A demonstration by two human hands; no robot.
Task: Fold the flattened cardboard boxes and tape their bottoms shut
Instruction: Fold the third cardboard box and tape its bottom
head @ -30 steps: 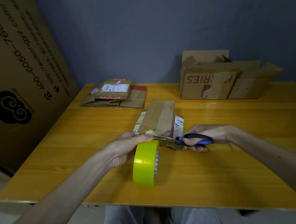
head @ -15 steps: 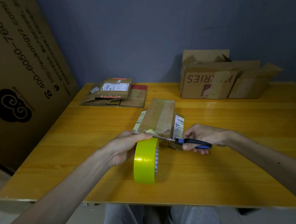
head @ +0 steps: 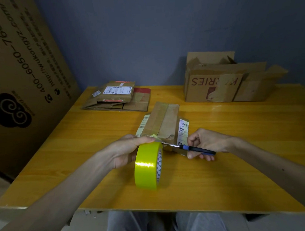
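I am wrapping my left hand (head: 125,151) around the yellow tape roll (head: 148,167), fingers curled through its core and thumb lying along its top, so the roll is standing on edge on the table (head: 236,173) just in front of me. My right hand (head: 206,142) is gripping the scissors (head: 196,149) by their blue and black handles, fingers curled in. The blades are pointing left toward the roll, though they look too thin from here for me to say whether they are parted.

What the cut turns on is the tape strip (head: 154,136), which is running from the top of the roll to the near end of the small box (head: 164,123). That box is lying just beyond both hands, its long axis pointing away from me and the tape running along its top seam. The scissors are coming in crosswise from the right, so my right hand is the nearer one to the cut, and I judge the blade tips are just about at the strip.

Farther off on the left, the flattened boxes (head: 118,99) are sitting in a stack. At the far right an open carton (head: 216,83) is standing with its flaps up, and I cannot see what is inside it.
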